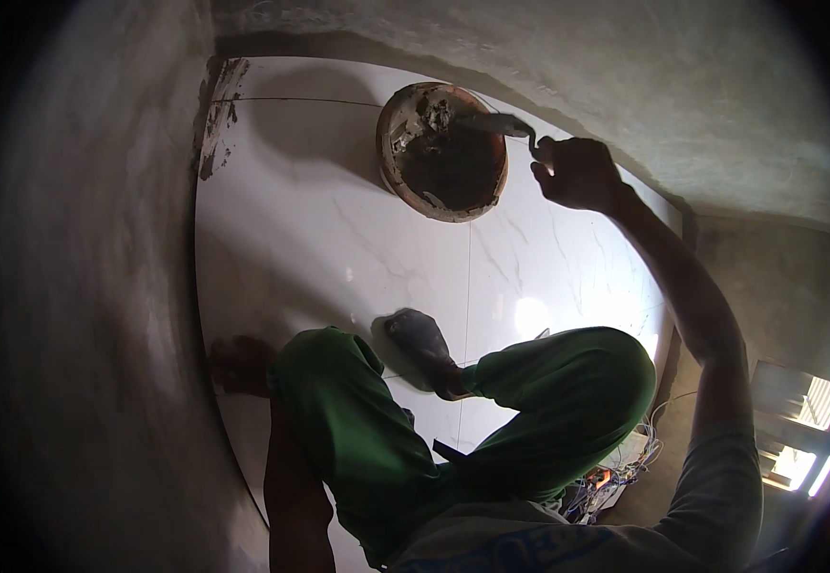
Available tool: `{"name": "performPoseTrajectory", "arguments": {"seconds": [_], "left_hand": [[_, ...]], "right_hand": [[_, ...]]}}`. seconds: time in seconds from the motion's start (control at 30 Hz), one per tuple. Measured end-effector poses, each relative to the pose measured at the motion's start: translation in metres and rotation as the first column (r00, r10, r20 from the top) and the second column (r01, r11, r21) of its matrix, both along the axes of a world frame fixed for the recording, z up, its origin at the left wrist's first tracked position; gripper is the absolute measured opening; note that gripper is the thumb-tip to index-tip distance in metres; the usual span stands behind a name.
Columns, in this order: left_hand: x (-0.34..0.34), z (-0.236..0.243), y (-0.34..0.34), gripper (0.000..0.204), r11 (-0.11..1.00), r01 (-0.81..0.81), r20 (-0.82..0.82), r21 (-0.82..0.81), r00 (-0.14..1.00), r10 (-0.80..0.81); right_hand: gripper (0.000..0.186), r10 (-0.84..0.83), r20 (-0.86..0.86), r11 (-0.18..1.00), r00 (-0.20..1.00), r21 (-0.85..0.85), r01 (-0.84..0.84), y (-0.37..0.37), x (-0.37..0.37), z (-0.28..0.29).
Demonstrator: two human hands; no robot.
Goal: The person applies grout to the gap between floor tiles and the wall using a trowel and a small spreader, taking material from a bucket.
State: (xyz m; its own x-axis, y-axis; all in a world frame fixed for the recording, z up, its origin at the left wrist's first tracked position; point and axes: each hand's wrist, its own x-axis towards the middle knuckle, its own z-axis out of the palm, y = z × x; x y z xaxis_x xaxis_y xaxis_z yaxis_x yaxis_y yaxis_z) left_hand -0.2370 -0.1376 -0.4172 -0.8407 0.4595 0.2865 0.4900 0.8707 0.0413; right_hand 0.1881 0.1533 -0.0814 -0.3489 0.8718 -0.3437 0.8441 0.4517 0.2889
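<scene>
Holding a trowel (501, 124) in the right hand (577, 175), with the grip wrapped around its handle and the blade reaching over the right side of a round bowl (385, 143). Set near the far edge of the tiled floor (338, 229), well right of the far-left corner: that same bowl, with dark mortar (448, 177) inside. In deep shade by the left edge, apparently leaning on the left hand (241, 363); cannot tell whether spread or curled about something.

Could tip or drag the bowl by prying the blade hard against the rim. Could spill mortar onto the white tile by lifting an overloaded blade or twisting the wrist too early. Could scrape knuckles on the far wall (644, 86) by swinging outward, with little room beyond the right hand.

Tightest along the far edge. Roomier to the left of the bowl, toward the far-left corner, and nearer the body, down to the foot (420, 344) near mid-floor. Toward the right edge, low down, best kept away from tangled wires (630, 468).
</scene>
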Motion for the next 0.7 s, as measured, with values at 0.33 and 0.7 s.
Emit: {"name": "performPoseTrajectory", "arguments": {"seconds": [0.33,0.7], "left_hand": [[-0.005,-0.025,-0.013,0.035,0.998,0.056,-0.071,-0.043,0.996,-0.059],[0.002,-0.015,-0.005,0.036,0.999,0.046,-0.004,0.009,0.999,-0.046]], "right_hand": [[0.021,0.007,0.074,0.999,0.997,0.031,-0.009,0.020,0.003,-0.082],[0.015,-0.115,-0.229,0.968,0.967,0.194,0.161,-0.028,0.006,-0.089]]}}
